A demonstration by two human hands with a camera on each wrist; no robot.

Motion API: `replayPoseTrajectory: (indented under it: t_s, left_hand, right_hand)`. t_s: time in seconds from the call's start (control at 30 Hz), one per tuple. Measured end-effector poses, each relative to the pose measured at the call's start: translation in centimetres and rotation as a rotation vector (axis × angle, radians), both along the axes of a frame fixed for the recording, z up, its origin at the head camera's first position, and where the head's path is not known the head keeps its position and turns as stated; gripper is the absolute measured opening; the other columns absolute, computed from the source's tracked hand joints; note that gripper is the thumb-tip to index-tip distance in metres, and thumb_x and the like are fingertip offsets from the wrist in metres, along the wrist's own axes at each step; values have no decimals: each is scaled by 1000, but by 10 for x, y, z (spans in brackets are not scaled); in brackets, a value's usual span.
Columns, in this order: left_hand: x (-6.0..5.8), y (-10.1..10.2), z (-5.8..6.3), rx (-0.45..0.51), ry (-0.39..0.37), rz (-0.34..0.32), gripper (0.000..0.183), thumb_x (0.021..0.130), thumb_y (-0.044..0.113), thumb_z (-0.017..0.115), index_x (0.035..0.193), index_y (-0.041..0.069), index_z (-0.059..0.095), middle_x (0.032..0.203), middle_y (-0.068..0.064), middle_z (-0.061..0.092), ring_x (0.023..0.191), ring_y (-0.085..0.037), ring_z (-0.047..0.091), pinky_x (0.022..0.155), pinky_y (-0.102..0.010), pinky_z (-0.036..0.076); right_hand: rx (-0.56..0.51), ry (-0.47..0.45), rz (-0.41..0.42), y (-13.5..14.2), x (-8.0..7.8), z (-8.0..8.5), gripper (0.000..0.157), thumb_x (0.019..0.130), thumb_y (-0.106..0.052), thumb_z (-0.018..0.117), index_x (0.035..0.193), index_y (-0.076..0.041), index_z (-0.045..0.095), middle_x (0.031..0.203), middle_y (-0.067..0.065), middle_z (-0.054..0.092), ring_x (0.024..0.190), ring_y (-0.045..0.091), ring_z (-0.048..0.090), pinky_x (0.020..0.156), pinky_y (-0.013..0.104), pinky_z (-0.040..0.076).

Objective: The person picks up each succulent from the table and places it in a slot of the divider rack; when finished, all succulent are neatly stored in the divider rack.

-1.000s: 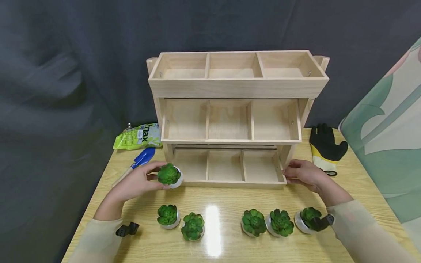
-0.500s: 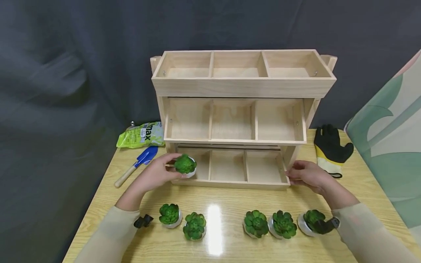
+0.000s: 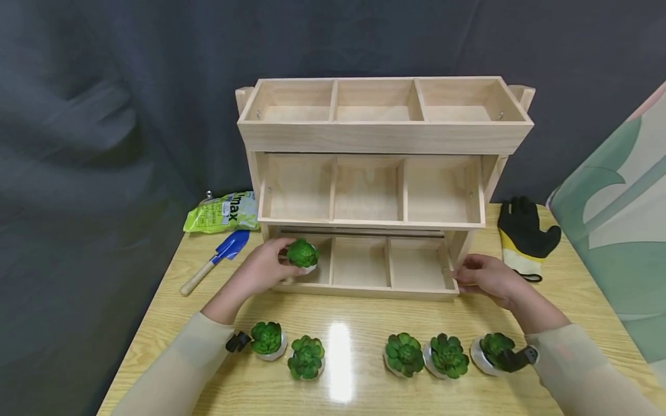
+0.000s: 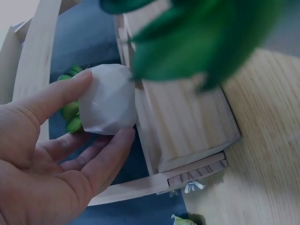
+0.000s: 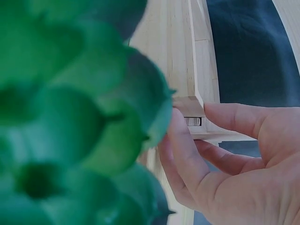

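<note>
A dark curtain [image 3: 119, 144] hangs behind a wood-grain table [image 3: 291, 315] bearing a three-tier wooden stand [image 3: 385, 138]. Taking the stand as the dial's centre, a green bag [image 3: 213, 216] lettered "max" lies at nine o'clock and a black glove [image 3: 525, 231] with a yellow-and-white cuff just past three. At eight, a person's left hand [image 3: 262, 267] holds a white-potted plant [image 3: 303, 253], thumb and fingers curled round the pot, over the compartment at the bottom tier's nine-o'clock end; whether it touches down cannot be told. At four, the right hand [image 3: 485, 278] pinches that tier's corner. A blue-bladed trowel [image 3: 229, 247] rests past eight. Smallest are five more potted plants: two [image 3: 266, 340] toward seven, three [image 3: 447, 355] between six and five.
</note>
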State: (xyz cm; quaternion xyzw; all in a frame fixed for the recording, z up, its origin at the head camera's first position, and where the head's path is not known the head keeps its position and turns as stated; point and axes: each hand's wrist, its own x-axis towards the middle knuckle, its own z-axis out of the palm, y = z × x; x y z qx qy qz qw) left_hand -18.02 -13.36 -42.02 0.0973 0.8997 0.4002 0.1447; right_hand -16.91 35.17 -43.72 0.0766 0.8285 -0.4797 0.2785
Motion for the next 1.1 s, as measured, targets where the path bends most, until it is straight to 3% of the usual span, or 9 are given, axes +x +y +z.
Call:
replayPoseTrajectory:
  t_s: [0.27, 0.6, 1.1]
  left_hand:
    - [-12, 6, -7, -51, -55, -35, 75, 91, 29, 87, 155, 9, 55, 134, -13, 71, 109, -24, 72, 90, -39, 64]
    - [-23, 10, -17, -149, -55, -50, 77, 91, 30, 87, 156, 4, 53, 149, -19, 65, 135, -38, 64, 115, -57, 53]
    - [-25, 13, -25, -219, -35, -74, 63, 90, 24, 87, 143, 3, 61, 133, -18, 72, 123, -35, 69, 108, -53, 58]
  right_hand:
    - [-5, 5, 17, -1, 1, 3, 70, 111, -15, 56, 162, 17, 21, 160, 41, 37, 117, 21, 68, 99, 36, 65]
    - [-24, 5, 0, -1, 1, 2, 69, 111, -13, 56, 161, 17, 21, 160, 41, 38, 110, 16, 68, 93, 29, 65]
    - [-25, -18, -11, 1, -1, 1, 72, 111, -16, 58, 163, 15, 20, 162, 40, 35, 115, 19, 68, 94, 29, 65]
